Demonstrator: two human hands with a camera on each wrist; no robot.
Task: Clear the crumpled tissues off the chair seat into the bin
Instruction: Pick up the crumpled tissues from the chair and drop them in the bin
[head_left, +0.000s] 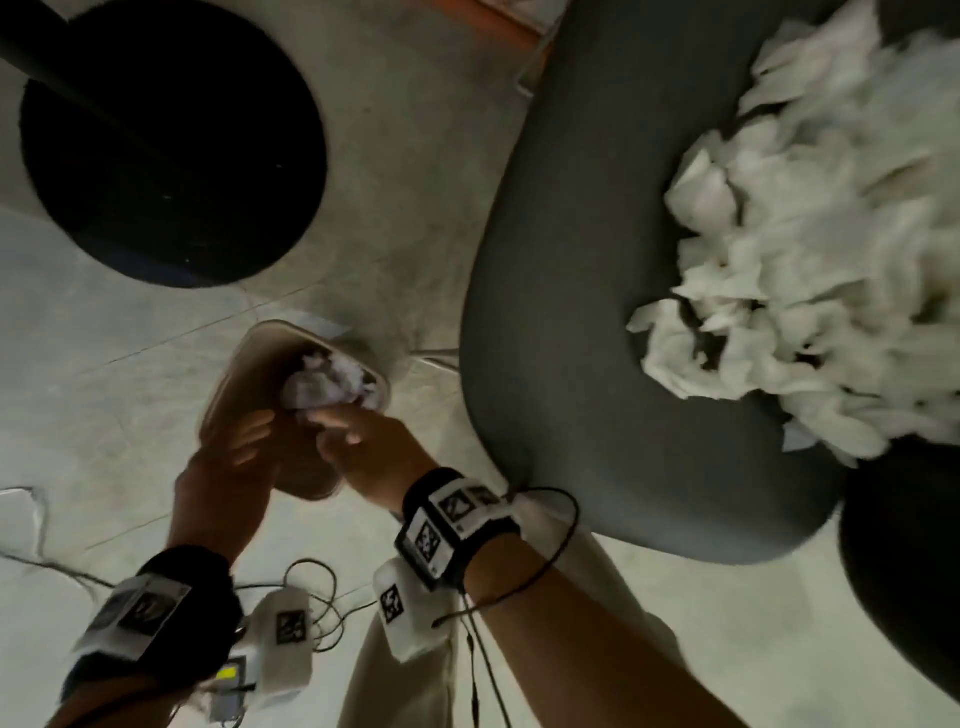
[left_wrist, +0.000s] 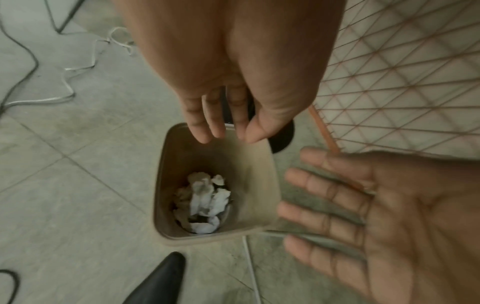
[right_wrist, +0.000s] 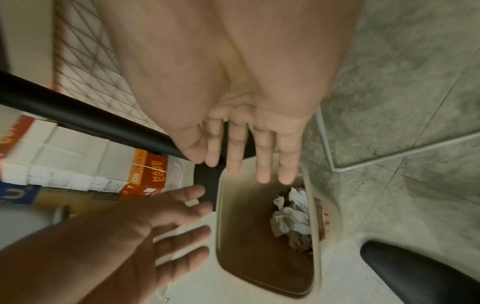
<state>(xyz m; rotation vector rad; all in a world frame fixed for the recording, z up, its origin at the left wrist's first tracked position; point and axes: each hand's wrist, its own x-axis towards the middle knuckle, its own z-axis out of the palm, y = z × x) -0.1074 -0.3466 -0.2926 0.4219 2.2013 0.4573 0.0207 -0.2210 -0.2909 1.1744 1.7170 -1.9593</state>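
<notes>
Over the bin (head_left: 249, 374) in the head view, my left hand (head_left: 228, 467) and right hand (head_left: 363, 447) are hovering, fingers loose, gripping nothing. Crumpled tissues (head_left: 810, 270) are sitting piled on the chair seat (head_left: 561, 260) right of the bin. Left wrist view: my left fingers (left_wrist: 207, 123) are hanging straight above the bin rim, tissues in the bin (left_wrist: 205, 201) lying at the bottom. Right wrist view: my right fingers (right_wrist: 262, 164) are pointing straight down over the bin.

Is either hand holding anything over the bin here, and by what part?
Nothing is held: left hand and right hand are open, empty, above the bin.
</notes>
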